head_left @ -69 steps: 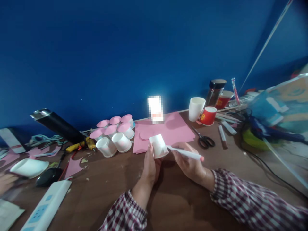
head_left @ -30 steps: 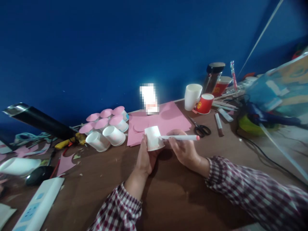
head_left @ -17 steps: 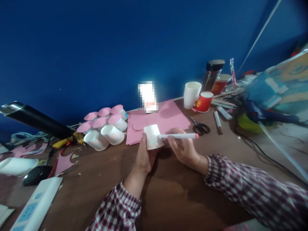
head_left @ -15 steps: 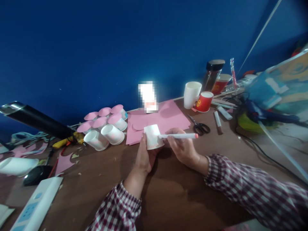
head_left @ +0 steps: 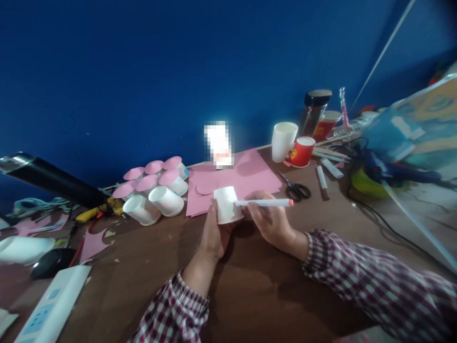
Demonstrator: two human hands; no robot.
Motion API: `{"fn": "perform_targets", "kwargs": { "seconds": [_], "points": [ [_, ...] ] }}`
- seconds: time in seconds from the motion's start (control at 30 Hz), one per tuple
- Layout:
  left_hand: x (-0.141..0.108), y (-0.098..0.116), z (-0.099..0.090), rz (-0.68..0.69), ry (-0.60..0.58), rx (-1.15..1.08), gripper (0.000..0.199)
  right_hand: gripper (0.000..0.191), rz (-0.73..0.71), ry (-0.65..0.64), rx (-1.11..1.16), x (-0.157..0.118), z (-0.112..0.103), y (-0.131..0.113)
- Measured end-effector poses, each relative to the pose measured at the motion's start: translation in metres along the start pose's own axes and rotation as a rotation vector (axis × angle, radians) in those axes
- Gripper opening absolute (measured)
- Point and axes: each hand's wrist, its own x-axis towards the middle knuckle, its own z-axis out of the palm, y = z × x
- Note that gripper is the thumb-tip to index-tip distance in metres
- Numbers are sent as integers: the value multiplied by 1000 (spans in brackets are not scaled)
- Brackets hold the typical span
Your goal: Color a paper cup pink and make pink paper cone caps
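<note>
One white paper cup (head_left: 226,205), centre of view, held tilted above brown table (head_left: 250,295). Left hand (head_left: 214,233) part-closed around cup, thumb against its side. Right hand (head_left: 271,221) pinches white marker (head_left: 267,203), fingers nearly closed; tip at cup's 3 o'clock side, pink end outward. Clock centred on held cup: pink sheets (head_left: 246,174) toward 12 and 1; white mug (head_left: 283,145) and red cup (head_left: 302,153) near 2; scissors (head_left: 298,191) near 3; power strip (head_left: 53,302) at 8; two open white cups (head_left: 166,202) at 9; cups topped with pink discs (head_left: 173,183) nearer 10.
</note>
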Motion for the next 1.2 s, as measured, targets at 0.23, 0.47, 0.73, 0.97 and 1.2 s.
{"fn": "perform_targets", "kwargs": {
  "seconds": [0.23,0.47,0.73,0.97,1.2],
  "points": [
    [-1,0,0,-3,-6,-9,44,9,2,-21,-17,0,-1,1],
    [-2,1,0,-8,11,-12,44,6,-44,-12,-57,3,-1,-1],
    [-1,1,-1,-8,13,-25,45,8,-14,-29,-53,2,-2,-3],
    [1,0,1,17,-3,28,44,8,-4,-33,1,2,0,-5],
    [0,0,4,11,-1,35,44,9,2,-32,-16,1,-1,-4]
  ]
}}
